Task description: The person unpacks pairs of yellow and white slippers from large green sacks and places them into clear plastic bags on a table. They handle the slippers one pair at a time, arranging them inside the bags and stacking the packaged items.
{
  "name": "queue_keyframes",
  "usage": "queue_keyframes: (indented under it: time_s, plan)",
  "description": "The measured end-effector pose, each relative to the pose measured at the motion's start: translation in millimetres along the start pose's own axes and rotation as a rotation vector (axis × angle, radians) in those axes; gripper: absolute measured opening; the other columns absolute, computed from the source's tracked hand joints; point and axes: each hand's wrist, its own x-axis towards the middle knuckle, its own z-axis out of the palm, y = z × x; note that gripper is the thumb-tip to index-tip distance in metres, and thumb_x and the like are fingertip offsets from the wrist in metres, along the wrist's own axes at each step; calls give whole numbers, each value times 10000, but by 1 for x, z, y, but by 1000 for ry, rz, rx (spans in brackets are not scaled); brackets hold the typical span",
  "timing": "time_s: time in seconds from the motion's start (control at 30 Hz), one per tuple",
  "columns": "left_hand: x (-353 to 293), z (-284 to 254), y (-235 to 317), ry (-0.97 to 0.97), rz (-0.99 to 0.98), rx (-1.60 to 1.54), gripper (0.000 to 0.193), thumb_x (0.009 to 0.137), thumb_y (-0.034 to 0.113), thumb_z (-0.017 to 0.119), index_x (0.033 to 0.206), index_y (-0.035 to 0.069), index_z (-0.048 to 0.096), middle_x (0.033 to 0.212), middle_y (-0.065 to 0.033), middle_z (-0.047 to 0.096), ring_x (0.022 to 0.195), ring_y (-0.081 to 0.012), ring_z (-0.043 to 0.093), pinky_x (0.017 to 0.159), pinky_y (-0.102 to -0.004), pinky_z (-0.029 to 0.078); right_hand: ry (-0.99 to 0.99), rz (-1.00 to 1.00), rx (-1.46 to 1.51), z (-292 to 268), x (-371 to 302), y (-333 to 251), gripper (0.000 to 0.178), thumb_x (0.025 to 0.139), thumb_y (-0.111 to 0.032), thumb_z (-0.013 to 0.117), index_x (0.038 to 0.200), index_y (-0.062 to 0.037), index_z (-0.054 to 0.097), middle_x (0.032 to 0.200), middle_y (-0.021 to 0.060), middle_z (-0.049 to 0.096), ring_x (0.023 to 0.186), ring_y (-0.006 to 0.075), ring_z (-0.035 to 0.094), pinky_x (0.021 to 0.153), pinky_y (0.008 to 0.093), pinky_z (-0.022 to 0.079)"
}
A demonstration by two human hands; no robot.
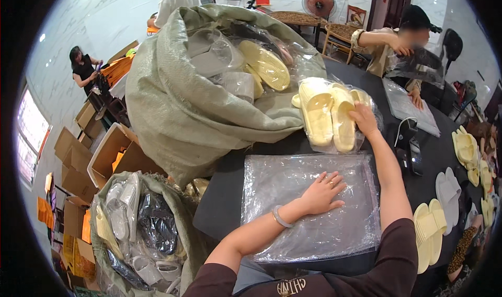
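My left hand (322,194) lies flat with its fingers spread on a stack of clear plastic bags (308,239) in front of me. Beyond the stack, my right hand (364,118) grips the right side of a pair of yellow slippers (319,120) in a clear bag. Part of its fingers is hidden in the shiny film. More bagged yellow slippers show just behind that pair. At their left leans a large green woven sack (172,98), its mouth folded back over bagged grey slippers (217,56) and yellow slippers (267,70).
A second woven sack (188,234) of bagged slippers stands at the lower left, near cardboard boxes (123,153). Loose yellow slippers (430,234) and grey slippers (447,192) line the table's right side. Across the black table, a co-worker (384,41) handles clear bags (413,103).
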Motion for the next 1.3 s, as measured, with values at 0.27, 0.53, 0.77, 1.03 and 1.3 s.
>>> queue_keyframes:
  time_s: [0.27, 0.53, 0.77, 1.03, 1.3]
  plan:
    - [-4, -1, -3, 0, -23, -5, 607, 891, 490, 486, 1323, 65, 448, 1375, -158, 403, 1341, -315, 295, 1094, -491, 225, -990, 427, -308, -13, 93, 9, 255, 830, -164, 575, 1061, -111, 672, 1070, 107, 663, 986, 241, 624, 966, 521, 332]
    - [-2, 3, -1, 18, -32, -3, 609, 890, 481, 482, 1310, 41, 453, 1381, -168, 394, 1342, -320, 288, 1097, -498, 215, -112, 133, 555, -61, 255, -180, 810, 734, -376, 711, 1415, -209, 304, 1431, 236, 311, 1251, 402, 421, 1019, 456, 376]
    - [1, 8, -5, 214, 2, -413, 494, 866, 362, 542, 1233, 32, 525, 1307, -186, 484, 1276, -355, 370, 1060, -488, 267, -192, -83, 184, -8, 349, -293, 851, 797, -329, 645, 1475, -302, 131, 1526, 192, -49, 1366, 515, -13, 953, 784, 121]
    - [-11, 45, -21, 15, -15, -264, 544, 935, 340, 430, 1394, 57, 357, 1475, -152, 299, 1387, -302, 239, 1121, -470, 203, -142, 400, 291, 68, 333, -312, 436, 901, -212, 467, 1321, -235, 351, 1434, 133, 263, 1291, 521, 252, 806, 819, 264]
    - [-9, 55, -22, 42, 6, -242, 533, 942, 344, 402, 1388, 56, 366, 1472, -144, 309, 1396, -303, 218, 1114, -478, 207, 190, 432, 86, 78, 321, -311, 357, 868, -203, 519, 1209, -173, 419, 1311, 95, 386, 1162, 472, 427, 785, 714, 391]
